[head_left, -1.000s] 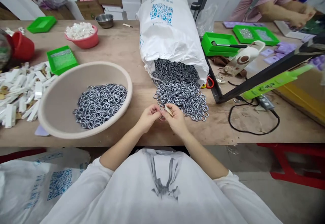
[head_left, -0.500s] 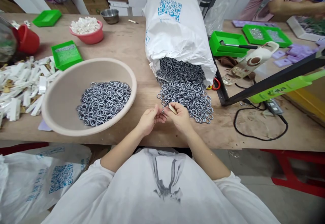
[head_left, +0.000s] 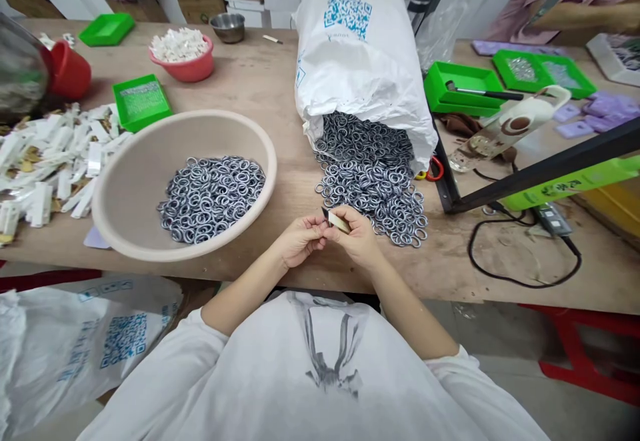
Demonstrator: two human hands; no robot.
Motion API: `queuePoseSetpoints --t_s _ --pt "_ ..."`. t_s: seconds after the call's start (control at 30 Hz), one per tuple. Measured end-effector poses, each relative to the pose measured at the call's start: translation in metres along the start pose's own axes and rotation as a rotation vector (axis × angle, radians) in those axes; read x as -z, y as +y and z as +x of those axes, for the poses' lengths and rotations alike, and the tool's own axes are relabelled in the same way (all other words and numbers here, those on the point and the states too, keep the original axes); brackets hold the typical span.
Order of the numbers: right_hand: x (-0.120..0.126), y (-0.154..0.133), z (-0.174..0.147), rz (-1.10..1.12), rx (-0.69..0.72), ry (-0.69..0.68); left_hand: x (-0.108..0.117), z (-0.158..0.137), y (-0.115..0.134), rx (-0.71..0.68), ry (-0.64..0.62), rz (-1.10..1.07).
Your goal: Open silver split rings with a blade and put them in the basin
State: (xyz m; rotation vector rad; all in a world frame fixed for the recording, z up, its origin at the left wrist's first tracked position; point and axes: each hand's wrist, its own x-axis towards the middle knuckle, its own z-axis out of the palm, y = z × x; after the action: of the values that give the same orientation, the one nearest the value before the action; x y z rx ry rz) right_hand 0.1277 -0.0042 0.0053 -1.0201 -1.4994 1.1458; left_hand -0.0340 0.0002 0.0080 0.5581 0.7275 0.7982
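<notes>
My right hand (head_left: 357,237) is closed around a small knife (head_left: 339,221) with a cream handle and a dark slanted tip pointing up and left. My left hand (head_left: 303,239) is pinched beside it, its fingertips meeting those of the right. Whatever is between the left fingers is hidden. Just beyond my hands, a heap of grey rings (head_left: 373,191) spills from the mouth of a white sack (head_left: 363,67). To the left stands a wide beige basin (head_left: 135,154), partly filled with the same kind of rings.
White plastic pieces (head_left: 55,154) are heaped at the far left near a green tray (head_left: 141,103). A pink bowl (head_left: 186,67) of white parts stands behind the basin. A black metal frame (head_left: 530,167) and a looped cable (head_left: 473,247) are at the right. A co-worker's arm (head_left: 585,19) shows back right.
My hands have come together, and the knife's dark tip now shows more clearly above the fingers. The whole view has shifted slightly, with the table things appearing farther right.
</notes>
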Motion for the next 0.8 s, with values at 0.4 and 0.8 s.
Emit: queuePoseSetpoints --t_s 0.4,0.8 --pt "0.01 -0.024 -0.007 -0.321 0.006 0.054 -0.02 -0.011 0.003 -0.214 0.118 0.11" --pt "0.006 -0.029 -0.018 -0.506 0.029 -0.052 -0.028 -0.017 0.004 -0.18 0.111 0.082"
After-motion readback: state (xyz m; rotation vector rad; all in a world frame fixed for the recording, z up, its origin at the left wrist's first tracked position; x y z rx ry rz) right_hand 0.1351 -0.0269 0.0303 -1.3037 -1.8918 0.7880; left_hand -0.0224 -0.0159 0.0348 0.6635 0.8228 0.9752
